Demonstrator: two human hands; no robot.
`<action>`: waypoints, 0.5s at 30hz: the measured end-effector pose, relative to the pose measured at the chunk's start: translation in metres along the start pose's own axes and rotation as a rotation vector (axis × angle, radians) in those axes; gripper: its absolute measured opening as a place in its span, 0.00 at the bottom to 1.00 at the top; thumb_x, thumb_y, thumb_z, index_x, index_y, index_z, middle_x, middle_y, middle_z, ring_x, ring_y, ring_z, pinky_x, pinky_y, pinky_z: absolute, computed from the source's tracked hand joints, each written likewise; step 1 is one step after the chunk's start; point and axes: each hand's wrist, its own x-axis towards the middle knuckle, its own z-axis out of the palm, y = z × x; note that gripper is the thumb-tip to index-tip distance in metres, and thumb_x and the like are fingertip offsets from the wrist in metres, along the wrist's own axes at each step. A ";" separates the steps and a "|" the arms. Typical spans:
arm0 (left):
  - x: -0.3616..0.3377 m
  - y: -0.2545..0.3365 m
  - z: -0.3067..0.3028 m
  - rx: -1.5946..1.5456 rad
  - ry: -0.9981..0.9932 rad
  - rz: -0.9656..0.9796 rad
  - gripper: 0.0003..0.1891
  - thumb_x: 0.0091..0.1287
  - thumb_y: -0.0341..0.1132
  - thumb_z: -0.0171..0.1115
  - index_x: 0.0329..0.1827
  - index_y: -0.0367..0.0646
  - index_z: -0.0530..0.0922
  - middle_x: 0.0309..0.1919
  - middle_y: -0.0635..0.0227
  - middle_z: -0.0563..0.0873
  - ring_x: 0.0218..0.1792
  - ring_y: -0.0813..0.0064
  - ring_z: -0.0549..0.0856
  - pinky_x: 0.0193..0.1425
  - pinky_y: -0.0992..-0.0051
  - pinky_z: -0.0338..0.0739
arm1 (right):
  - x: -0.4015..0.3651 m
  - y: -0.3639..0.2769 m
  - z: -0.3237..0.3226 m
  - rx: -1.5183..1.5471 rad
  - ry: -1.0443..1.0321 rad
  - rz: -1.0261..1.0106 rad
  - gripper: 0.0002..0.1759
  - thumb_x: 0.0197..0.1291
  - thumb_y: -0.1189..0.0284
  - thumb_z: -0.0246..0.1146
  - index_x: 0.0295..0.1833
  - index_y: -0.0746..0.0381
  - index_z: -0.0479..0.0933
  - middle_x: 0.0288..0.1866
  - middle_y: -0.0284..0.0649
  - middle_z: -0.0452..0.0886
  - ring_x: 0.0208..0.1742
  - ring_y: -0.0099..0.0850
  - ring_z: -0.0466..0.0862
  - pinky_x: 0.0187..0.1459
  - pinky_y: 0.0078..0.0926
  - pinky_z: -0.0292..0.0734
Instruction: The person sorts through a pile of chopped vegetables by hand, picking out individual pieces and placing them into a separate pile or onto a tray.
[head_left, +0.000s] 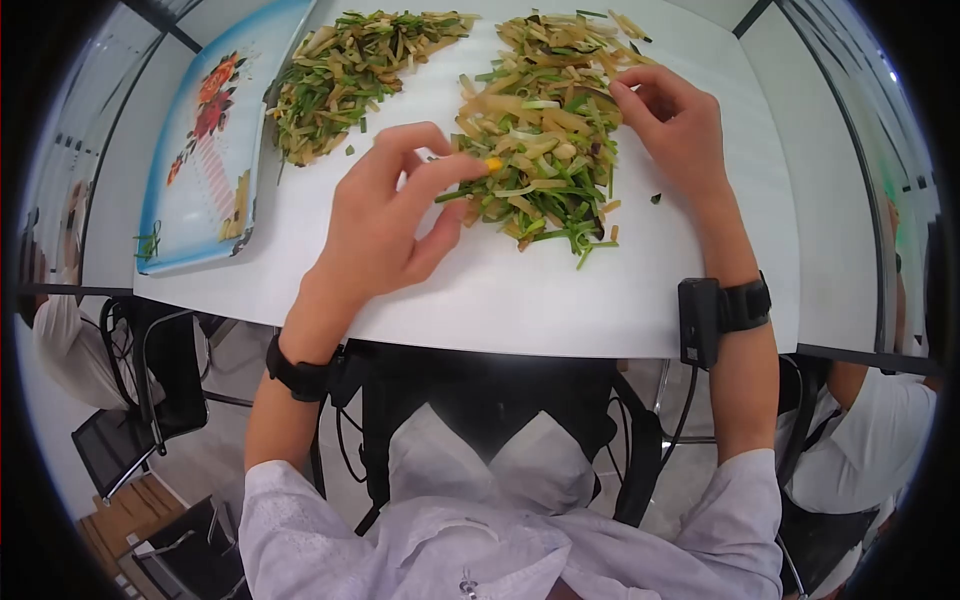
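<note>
My left hand (385,215) is over the left edge of a large pile of chopped vegetable pieces (545,150). Its fingers are bent and apart, and a small yellow-orange piece (494,165) shows at the tip of one finger; whether it is held is not clear. On the pile's right side is my right hand (675,125), thumb and fingertips close together beside the pieces. Anything between those fingertips is too small to make out. A second pile of green and pale pieces (335,85) lies to the upper left.
A blue-rimmed, flower-patterned tray (205,190) stands at the left of the white table (520,310), with a few pieces in it. Partitions (835,180) border the table. Two other people in light clothes sit beyond them, at far left and far right.
</note>
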 end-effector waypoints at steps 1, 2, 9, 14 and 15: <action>0.004 0.002 -0.001 0.032 -0.030 0.088 0.22 0.52 0.23 0.66 0.53 0.46 0.82 0.52 0.63 0.80 0.37 0.67 0.79 0.42 0.72 0.72 | 0.000 0.001 0.000 -0.005 0.005 -0.002 0.05 0.61 0.71 0.69 0.40 0.60 0.84 0.22 0.29 0.82 0.22 0.15 0.77 0.28 0.16 0.71; 0.007 0.003 -0.001 0.062 -0.060 0.176 0.21 0.52 0.23 0.66 0.51 0.46 0.82 0.53 0.63 0.80 0.40 0.67 0.80 0.47 0.69 0.72 | 0.000 0.000 0.001 -0.003 0.007 -0.005 0.05 0.61 0.71 0.69 0.40 0.60 0.84 0.22 0.29 0.82 0.22 0.15 0.77 0.28 0.16 0.71; 0.008 -0.004 0.008 0.210 0.083 0.100 0.13 0.54 0.29 0.69 0.43 0.50 0.82 0.51 0.71 0.81 0.42 0.71 0.79 0.47 0.67 0.67 | -0.001 0.000 0.001 0.027 -0.002 0.003 0.05 0.61 0.71 0.69 0.41 0.60 0.84 0.22 0.29 0.82 0.23 0.15 0.76 0.28 0.16 0.71; 0.011 -0.003 0.015 0.246 0.113 0.050 0.09 0.52 0.32 0.72 0.37 0.53 0.83 0.49 0.74 0.81 0.43 0.73 0.78 0.47 0.67 0.65 | 0.000 -0.001 0.000 0.008 -0.008 -0.005 0.05 0.62 0.71 0.69 0.41 0.60 0.84 0.22 0.29 0.82 0.23 0.15 0.77 0.28 0.16 0.71; 0.011 -0.003 0.016 0.247 0.115 0.049 0.09 0.53 0.32 0.72 0.36 0.53 0.84 0.49 0.74 0.81 0.43 0.73 0.78 0.48 0.67 0.65 | 0.000 0.000 0.000 0.009 -0.010 -0.009 0.05 0.62 0.71 0.69 0.41 0.60 0.84 0.22 0.30 0.82 0.23 0.15 0.77 0.28 0.16 0.71</action>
